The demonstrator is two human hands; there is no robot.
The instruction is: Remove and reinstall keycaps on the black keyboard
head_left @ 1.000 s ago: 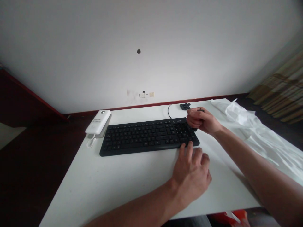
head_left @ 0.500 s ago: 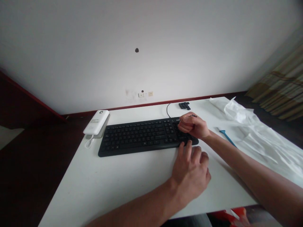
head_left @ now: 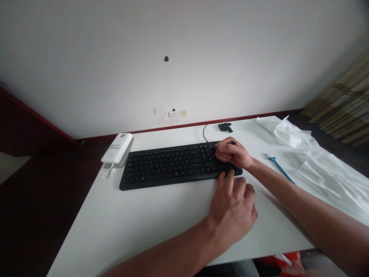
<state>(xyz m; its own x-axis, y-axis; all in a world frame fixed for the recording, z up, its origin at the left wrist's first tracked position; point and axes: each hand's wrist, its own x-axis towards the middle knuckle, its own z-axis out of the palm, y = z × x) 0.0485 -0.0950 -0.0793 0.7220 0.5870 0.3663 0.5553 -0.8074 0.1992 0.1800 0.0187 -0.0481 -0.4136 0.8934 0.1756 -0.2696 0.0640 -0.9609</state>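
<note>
A black keyboard [head_left: 164,165] lies on the white table [head_left: 138,223]. Over its number pad at the right end, my right hand [head_left: 233,153] is closed in a fist; a small dark object shows at the top of it, too small to name. My left hand [head_left: 233,204] rests palm down just in front of the keyboard's right end, fingers apart, with fingertips at its front edge. Behind the keyboard lies a group of loose black keycaps [head_left: 225,127]. To the right of my right hand is a blue brush [head_left: 279,168] with pale bristles.
A white power bank [head_left: 117,148] with a short white cable [head_left: 108,173] lies at the table's left. Crumpled clear plastic [head_left: 294,136] covers much of the right side. The keyboard's black cable [head_left: 204,132] runs toward the back edge, near the wall.
My right hand has shifted slightly left, and more of the dark object shows above it. My left hand keeps its place. The view has tilted slightly.
</note>
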